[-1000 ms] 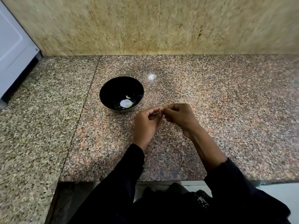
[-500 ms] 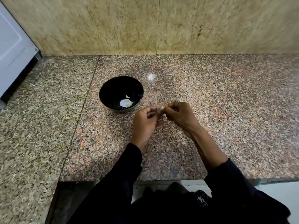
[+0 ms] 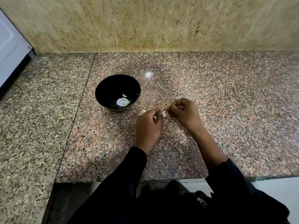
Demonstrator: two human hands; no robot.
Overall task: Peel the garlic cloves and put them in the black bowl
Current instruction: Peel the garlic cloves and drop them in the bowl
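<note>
Black bowl (image 3: 103, 88) is already holding a couple of peeled cloves (image 3: 123, 101). Left hand (image 3: 148, 126) is pinching a half-skinned garlic clove (image 3: 163, 114), right hand (image 3: 183, 113) is curling on a skin scrap; peeling looks unfinished.

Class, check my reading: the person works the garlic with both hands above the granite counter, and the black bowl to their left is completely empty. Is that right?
Not quite. The head view shows the black bowl is not empty: pale garlic pieces lie at its bottom. The rest stands: left hand and right hand work the garlic above the granite counter.
</note>
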